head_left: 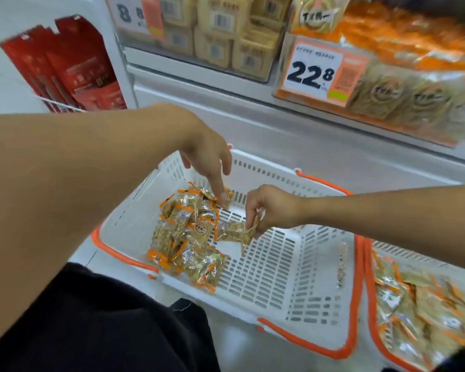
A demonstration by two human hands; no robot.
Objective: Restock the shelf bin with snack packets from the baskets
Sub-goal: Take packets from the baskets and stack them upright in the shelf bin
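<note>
Pinching a snack packet [235,233] in my right hand [271,208], I spread my left hand's [206,154] grip wide over the basket [293,277] pile to gather more for the shelf bin [387,98].

My right hand [269,208] pinches snack packets [236,233] over the white basket [293,277]; my left hand [207,157] fingers the pile [185,232].
</note>
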